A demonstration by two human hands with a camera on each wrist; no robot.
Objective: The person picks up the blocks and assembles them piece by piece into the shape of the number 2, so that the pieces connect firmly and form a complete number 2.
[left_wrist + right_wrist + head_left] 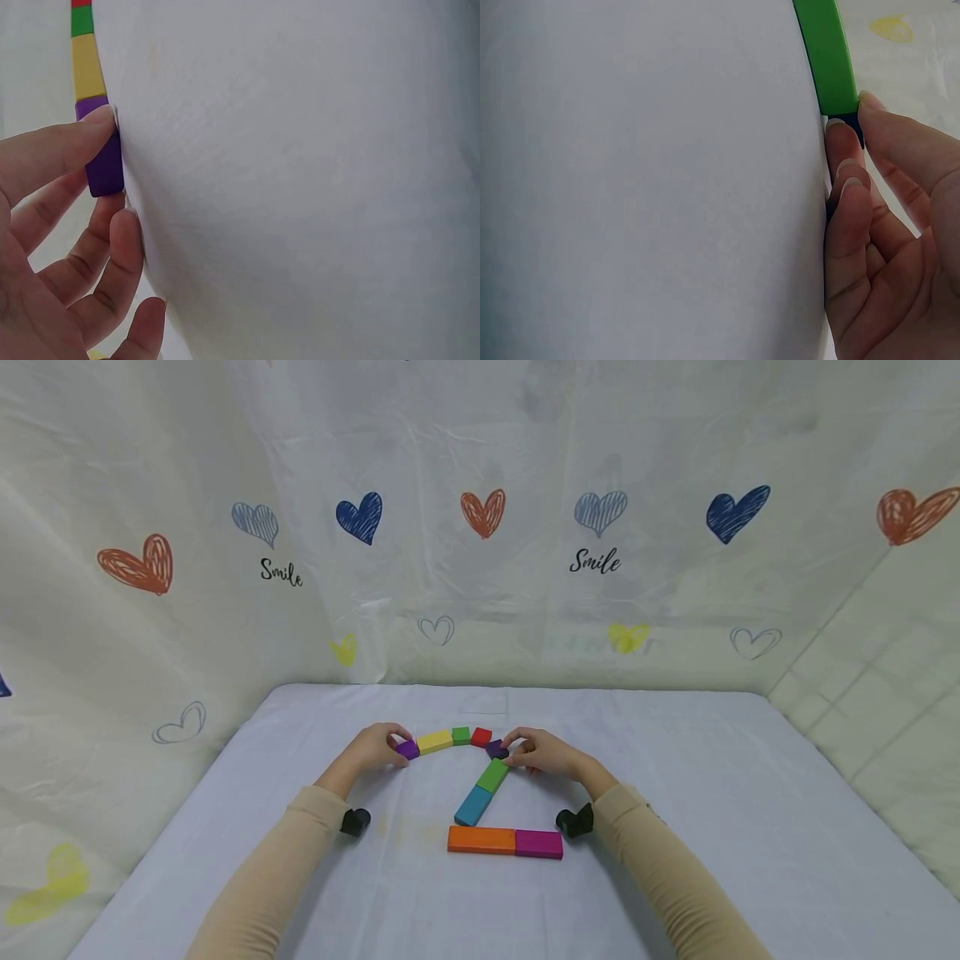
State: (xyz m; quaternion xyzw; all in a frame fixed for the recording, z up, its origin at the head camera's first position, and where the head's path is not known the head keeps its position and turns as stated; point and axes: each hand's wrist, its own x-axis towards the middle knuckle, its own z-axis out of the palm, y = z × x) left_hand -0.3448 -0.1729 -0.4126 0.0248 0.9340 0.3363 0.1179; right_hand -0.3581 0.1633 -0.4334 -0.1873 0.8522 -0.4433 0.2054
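Note:
Coloured blocks lie on the white-covered table in a shape like a 2. At the arc's left end my left hand pinches a purple block, thumb on its side in the left wrist view. My right hand holds a small dark blue-purple block at the arc's right end, mostly hidden by fingers in the right wrist view. Between them run a yellow block, a small green block and a red block. A longer green block slants down from the right fingertips.
A blue block continues the slant below the longer green one. Along the bottom, an orange block meets a magenta block end to end. Behind the table hangs a pale sheet printed with hearts. Dark devices are strapped at both wrists.

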